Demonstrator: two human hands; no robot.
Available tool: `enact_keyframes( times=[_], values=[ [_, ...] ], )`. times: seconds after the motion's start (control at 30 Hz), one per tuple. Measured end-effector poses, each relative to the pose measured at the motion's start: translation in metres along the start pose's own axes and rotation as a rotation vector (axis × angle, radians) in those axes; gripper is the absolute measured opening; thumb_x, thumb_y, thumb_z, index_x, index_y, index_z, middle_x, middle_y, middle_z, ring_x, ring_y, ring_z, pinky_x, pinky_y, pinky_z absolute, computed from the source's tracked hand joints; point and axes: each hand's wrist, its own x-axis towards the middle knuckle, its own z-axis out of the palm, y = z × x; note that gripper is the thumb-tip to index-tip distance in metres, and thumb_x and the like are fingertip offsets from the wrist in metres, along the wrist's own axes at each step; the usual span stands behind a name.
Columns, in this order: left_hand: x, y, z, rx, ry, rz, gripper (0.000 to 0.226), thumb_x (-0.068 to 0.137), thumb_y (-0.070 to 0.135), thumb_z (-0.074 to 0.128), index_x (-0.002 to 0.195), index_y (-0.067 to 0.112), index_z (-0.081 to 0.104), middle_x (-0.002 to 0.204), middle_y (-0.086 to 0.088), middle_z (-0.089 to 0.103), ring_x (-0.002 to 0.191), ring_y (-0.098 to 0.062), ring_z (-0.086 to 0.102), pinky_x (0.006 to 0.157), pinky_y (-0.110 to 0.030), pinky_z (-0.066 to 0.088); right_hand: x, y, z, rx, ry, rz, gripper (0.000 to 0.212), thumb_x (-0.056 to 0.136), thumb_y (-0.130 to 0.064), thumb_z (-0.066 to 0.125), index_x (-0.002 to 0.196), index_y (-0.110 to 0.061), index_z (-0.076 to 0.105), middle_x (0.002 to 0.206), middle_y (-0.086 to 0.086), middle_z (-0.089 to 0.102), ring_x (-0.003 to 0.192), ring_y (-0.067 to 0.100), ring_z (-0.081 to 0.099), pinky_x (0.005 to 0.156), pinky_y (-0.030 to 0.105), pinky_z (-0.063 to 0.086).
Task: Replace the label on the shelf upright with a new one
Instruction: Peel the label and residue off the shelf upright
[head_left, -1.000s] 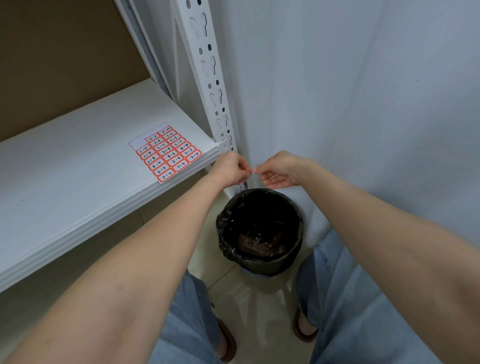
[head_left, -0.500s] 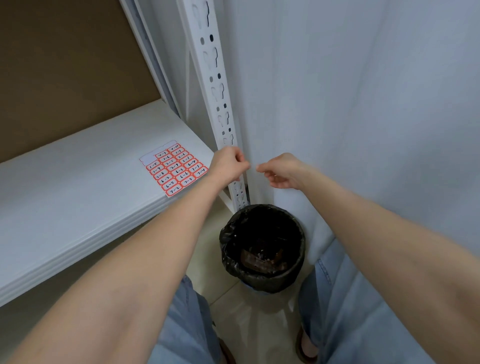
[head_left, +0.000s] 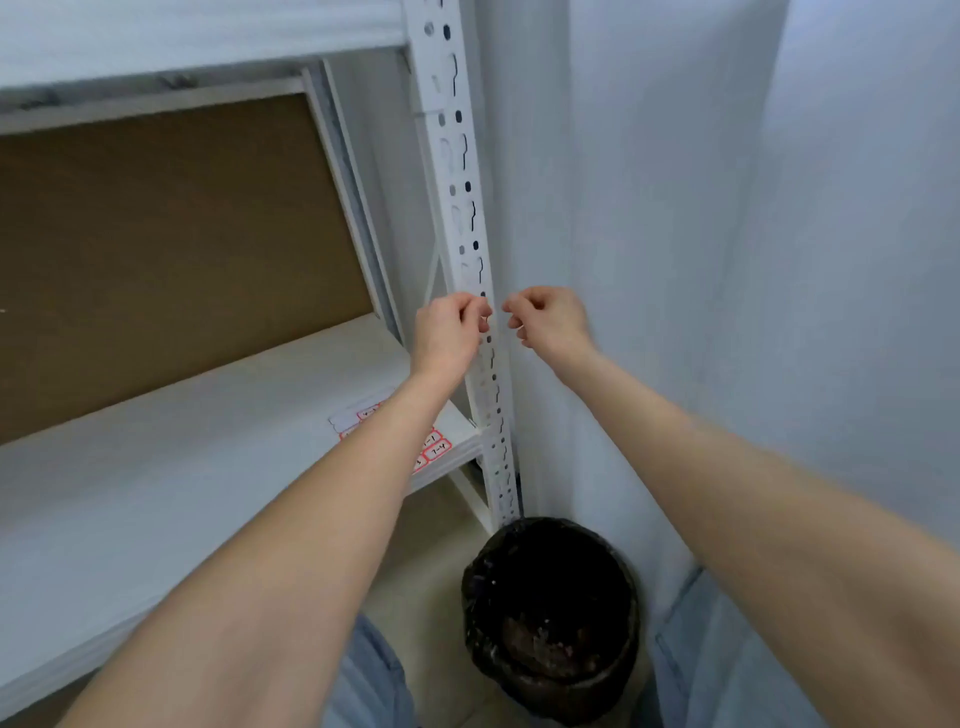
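Beside left hand (head_left: 449, 332), vertical shelf upright (head_left: 470, 208)

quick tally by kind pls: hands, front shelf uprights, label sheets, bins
hands: 2 (left hand, right hand)
front shelf upright: 1
label sheet: 1, partly hidden by the left forearm
bin: 1
total: 5

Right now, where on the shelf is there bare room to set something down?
Bare: the shelf board left of the label sheet, back to the brown panel. Crowded: its right corner by the upright, with the sheet under the left forearm.
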Motion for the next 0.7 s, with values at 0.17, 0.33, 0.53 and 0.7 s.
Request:
enact_keyframes(
  times=[0.17, 0.33, 0.53, 0.7],
  values=[
    [0.018, 0.021, -0.015, 0.072, 0.139, 0.112, 0.021, 0.096, 0.022, 0.046, 0.091, 0.014, 0.065, 0.082, 0.001, 0.064, 0.084, -0.024, 0.062, 0.074, -0.038, 0.053, 0.012, -0.028, 0.003, -0.145, 0.121, -0.118, 0.018, 0.09, -0.023, 0.051, 0.096, -0.02, 0.068, 0.086, -0.005, 0.066, 0.086, 0.019, 0.064, 0.077, 0.031, 0.051],
    [0.034, 0.036, -0.026, 0.136, 0.257, 0.173, 0.016, 0.093, 0.021, 0.055, 0.108, 0.015, 0.055, 0.104, 0.001, 0.059, 0.094, -0.019, 0.059, 0.077, -0.031, 0.047, 0.02, -0.049, 0.011, -0.166, 0.185, -0.204, 0.021, 0.088, -0.024, 0.058, 0.108, -0.022, 0.064, 0.1, -0.005, 0.065, 0.091, 0.017, 0.063, 0.082, 0.03, 0.05],
    [0.045, 0.054, -0.034, 0.173, 0.346, 0.189, 0.037, 0.091, 0.02, 0.059, 0.124, 0.012, 0.046, 0.126, -0.005, 0.048, 0.11, -0.02, 0.054, 0.085, -0.03, 0.043, 0.03, -0.068, 0.016, -0.2, 0.236, -0.291, 0.027, 0.09, -0.024, 0.057, 0.117, -0.021, 0.06, 0.121, -0.003, 0.056, 0.102, 0.015, 0.061, 0.085, 0.031, 0.049],
    [0.055, 0.06, -0.035, 0.162, 0.277, 0.164, 0.054, 0.092, 0.021, 0.058, 0.141, 0.013, 0.037, 0.139, -0.007, 0.045, 0.123, -0.022, 0.05, 0.098, -0.033, 0.04, 0.036, -0.078, 0.02, -0.14, 0.239, -0.323, 0.027, 0.09, -0.021, 0.058, 0.117, -0.019, 0.06, 0.12, -0.001, 0.056, 0.102, 0.016, 0.061, 0.089, 0.034, 0.049]
  ],
)
